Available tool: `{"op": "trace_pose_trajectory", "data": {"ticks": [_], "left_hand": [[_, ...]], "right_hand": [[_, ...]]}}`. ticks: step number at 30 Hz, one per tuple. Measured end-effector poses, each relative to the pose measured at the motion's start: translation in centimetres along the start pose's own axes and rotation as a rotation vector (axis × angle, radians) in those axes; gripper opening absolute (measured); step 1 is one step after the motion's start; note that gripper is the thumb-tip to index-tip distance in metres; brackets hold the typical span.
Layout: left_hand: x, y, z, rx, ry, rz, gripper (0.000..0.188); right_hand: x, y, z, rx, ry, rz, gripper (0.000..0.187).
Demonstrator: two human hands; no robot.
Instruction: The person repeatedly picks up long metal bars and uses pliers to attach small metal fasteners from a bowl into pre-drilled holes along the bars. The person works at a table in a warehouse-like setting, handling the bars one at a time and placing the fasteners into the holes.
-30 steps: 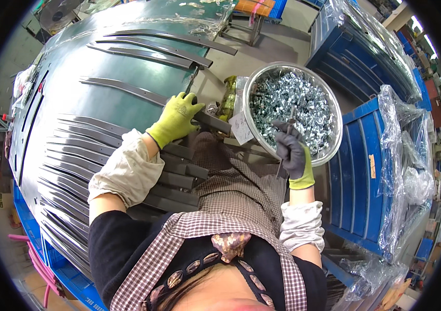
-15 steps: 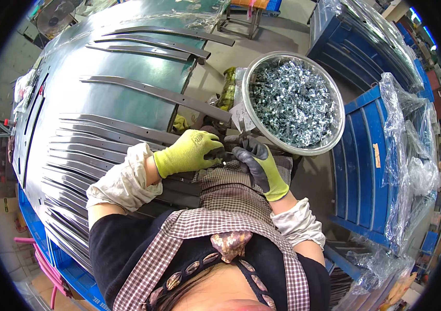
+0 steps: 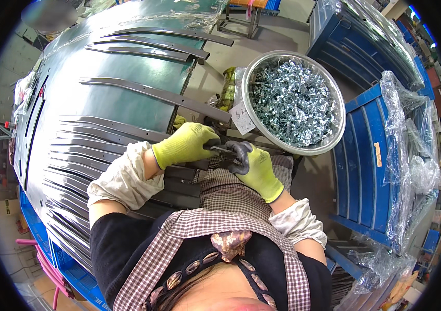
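My left hand [image 3: 188,145], in a yellow-green glove with dark fingertips, is closed over a small thin metal piece [image 3: 221,149] in front of my apron. Facing it, my right hand [image 3: 255,168] in a matching glove has its fingers bent together close to the piece's other end; what lies in its fingertips is hidden. Under and beside my left hand, dark metal strips [image 3: 111,136] lie side by side along the table edge. Just beyond my hands, a round metal basin [image 3: 339,122] is heaped with small shiny metal clips [image 3: 293,103].
The green-topped table [image 3: 127,67] spreads to the left, with several more dark strips at its far end. A paper tag [image 3: 241,119] leans against the basin. Blue metal crates [image 3: 363,160] with clear plastic wrap [image 3: 407,140] stand on the right.
My right hand has turned and moved left and up, its fingers now meeting near my left hand. My left hand has risen slightly, and the thin metal piece now shows between them.
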State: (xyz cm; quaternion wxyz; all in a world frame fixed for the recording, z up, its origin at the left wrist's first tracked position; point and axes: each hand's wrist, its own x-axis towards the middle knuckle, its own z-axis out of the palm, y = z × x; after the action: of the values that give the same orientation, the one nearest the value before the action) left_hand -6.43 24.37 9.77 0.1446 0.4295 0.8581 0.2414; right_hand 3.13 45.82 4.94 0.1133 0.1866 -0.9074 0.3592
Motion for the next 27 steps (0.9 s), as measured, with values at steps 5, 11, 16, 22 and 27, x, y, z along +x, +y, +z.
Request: {"op": "trace_pose_trajectory", "data": {"ticks": [5, 11, 16, 22, 27], "left_hand": [[1.9, -5.2, -1.5, 0.478, 0.370, 0.084, 0.053], [1.4, -7.9, -0.4, 0.419, 0.027, 0.083, 0.058], [1.5, -7.7, 0.0, 0.303, -0.009, 0.114, 0.055], [1.2, -7.0, 0.1, 0.192, -0.035, 0.104, 0.054], [1.3, -7.4, 0.1, 0.184, 0.015, 0.108, 0.052]], "right_hand": [[1.2, 2.5, 1.0, 0.119, 0.121, 0.178, 0.034], [2.4, 3.4, 1.7, 0.132, 0.050, 0.142, 0.034], [2.9, 4.6, 2.0, 0.375, -0.020, 0.090, 0.030], [1.9, 7.0, 4.4, 0.704, 0.023, 0.222, 0.022], [0.7, 7.1, 4.9, 0.510, 0.080, 0.295, 0.022]]}}
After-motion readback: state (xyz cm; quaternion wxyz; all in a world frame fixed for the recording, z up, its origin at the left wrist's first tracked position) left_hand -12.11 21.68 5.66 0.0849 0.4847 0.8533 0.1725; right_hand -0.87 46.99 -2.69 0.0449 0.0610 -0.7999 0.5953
